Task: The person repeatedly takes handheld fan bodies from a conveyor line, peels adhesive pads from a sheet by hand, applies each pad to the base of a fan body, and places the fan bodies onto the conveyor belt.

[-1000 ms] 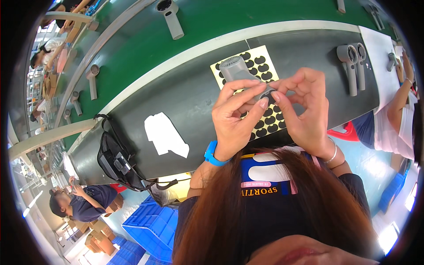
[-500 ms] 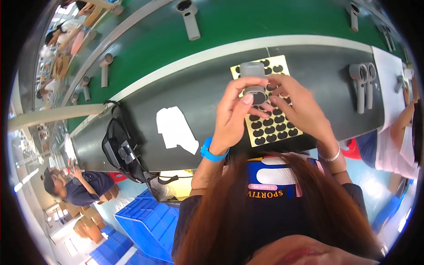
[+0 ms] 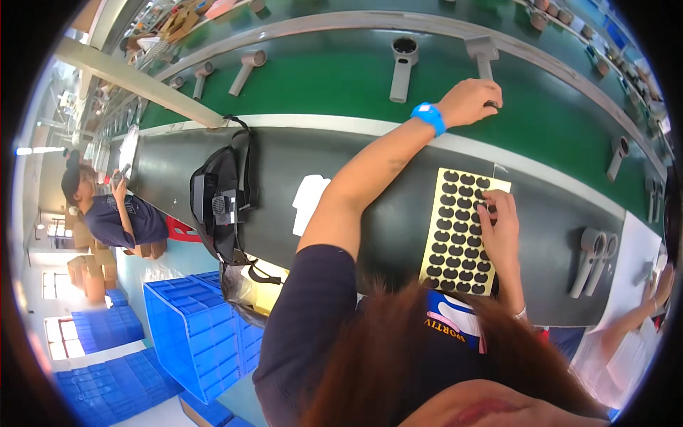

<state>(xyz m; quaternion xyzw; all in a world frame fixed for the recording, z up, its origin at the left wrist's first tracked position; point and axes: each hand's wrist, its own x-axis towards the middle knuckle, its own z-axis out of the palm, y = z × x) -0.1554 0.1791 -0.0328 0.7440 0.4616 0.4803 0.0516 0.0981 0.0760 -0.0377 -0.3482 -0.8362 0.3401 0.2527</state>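
Note:
My left hand [image 3: 472,102], with a blue wristband, reaches far over the green conveyor belt. Its fingers are closed round the lower handle of a grey handheld fan [image 3: 482,50], whose round head points away from me. A dark spot shows at the handle's end beside my fingers. On the near black work surface lies a pale yellow sheet [image 3: 433,235] with rows of black notched oval stickers [image 3: 459,248]. At the sheet's upper right my right hand [image 3: 502,224] pinches at one sticker with thumb and forefinger; the fingertips partly cover it.
Other grey handheld fans lie on the green belt [image 3: 313,89], and two [image 3: 589,263] lie at the right. A white cloth or paper [image 3: 309,204] and a black bag [image 3: 213,199] are at the left. Blue crates [image 3: 203,334] stand below; co-workers sit at both sides.
My left hand has moved from above the sheet out to the belt with the fan. My right hand has left the fan and come down to the sticker sheet. The head view has shifted.

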